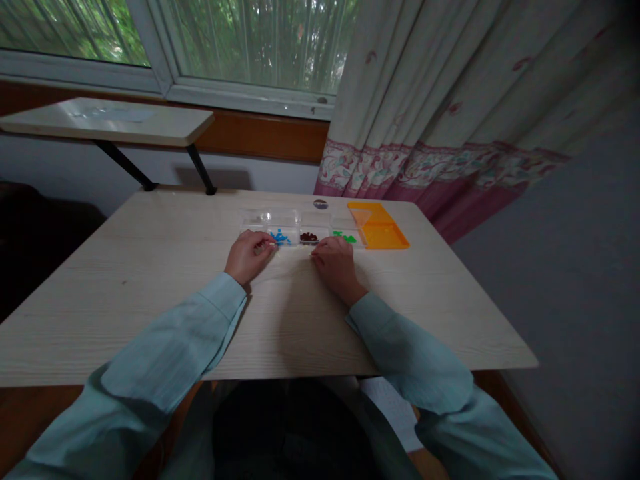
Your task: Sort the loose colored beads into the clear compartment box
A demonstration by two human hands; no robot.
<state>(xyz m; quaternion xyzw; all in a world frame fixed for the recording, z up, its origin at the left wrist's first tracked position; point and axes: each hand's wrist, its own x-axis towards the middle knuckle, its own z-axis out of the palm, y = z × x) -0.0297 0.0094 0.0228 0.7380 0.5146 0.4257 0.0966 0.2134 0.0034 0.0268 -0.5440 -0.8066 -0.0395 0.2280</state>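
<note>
A clear plastic compartment box (299, 223) lies on the table in front of me. Small blue pieces (280, 237), dark brown pieces (309, 237) and green pieces (346, 237) sit in separate front compartments. My left hand (249, 256) is at the box's front left, thumb and fingers pinched together beside the blue pieces. Close to the brown and green pieces, my right hand (336, 263) is also closed in a pinch at the front edge. Anything between the fingertips of either hand is too small to make out.
An orange tray or lid (384, 235) lies against the box's right end. A round dark disc (321, 204) is behind the box. On the left, a raised shelf (165, 127) stands on black legs at the table's (165, 267) back edge. A curtain (400, 120) hangs behind.
</note>
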